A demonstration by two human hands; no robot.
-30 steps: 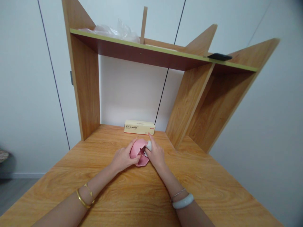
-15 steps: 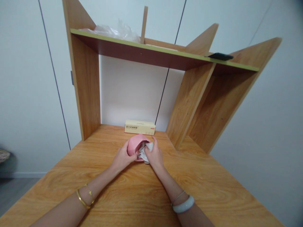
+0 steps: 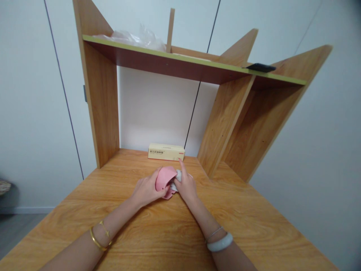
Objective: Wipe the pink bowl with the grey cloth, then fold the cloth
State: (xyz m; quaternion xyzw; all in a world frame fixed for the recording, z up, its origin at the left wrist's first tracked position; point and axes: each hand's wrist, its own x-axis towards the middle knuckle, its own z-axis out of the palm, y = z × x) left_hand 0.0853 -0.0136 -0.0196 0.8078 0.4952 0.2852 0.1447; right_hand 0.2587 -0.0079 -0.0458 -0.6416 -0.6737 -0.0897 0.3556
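A pink bowl-shaped thing with a scalloped rim (image 3: 166, 177) is tipped on its side above the table, its opening turned toward the right. My left hand (image 3: 148, 189) is closed around its left side, the thumb at the lower rim. In my right hand (image 3: 185, 184) is a crumpled whitish cloth (image 3: 178, 176), pressed at the opening of the pink piece; the index finger points forward, away from the cloth. Part of the cloth and the inside of the pink piece are hidden by the fingers.
Behind my hands a long cream box (image 3: 166, 152) with printed lettering lies against the back. A wooden shelf unit (image 3: 104, 105) stands on the wooden table (image 3: 158, 237). On its upper board are a clear plastic bag (image 3: 132, 39) and a flat dark object (image 3: 261, 67).
The pink piece was turned to bare more cloth inside half a second ago, then rolled back and lowered slightly. My right hand has shifted with the cloth, still at the opening.
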